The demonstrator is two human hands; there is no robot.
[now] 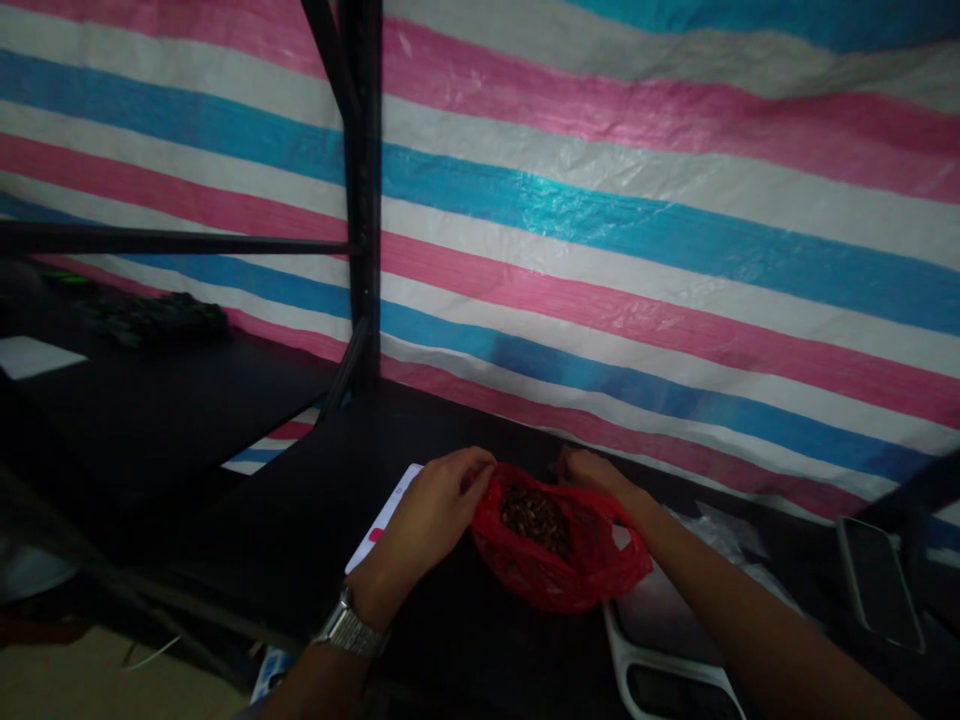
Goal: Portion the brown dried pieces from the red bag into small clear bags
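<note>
A red plastic bag [551, 590] stands with its mouth spread on the black tabletop. Inside lie many small brown pieces [536, 518], too small to name. My left hand [448, 500], with a metal watch on its wrist, pinches the bag's left rim. Behind the far right rim is my right hand [592, 472], its fingers curled closed near a small dark thing; its fingertips are partly hidden. The bag's right side meets a digital scale [626, 660] with a white frame, partly covered by my right forearm. A phone with a lit white screen [381, 525] lies beside my left wrist.
Clear plastic bags [724, 535] lie beyond my right forearm, and another phone [881, 585] rests farther right. A striped tarp [637, 240] hangs behind the table. A black metal post [365, 200] rises at the back left, beside a shelf [172, 400] carrying dark items.
</note>
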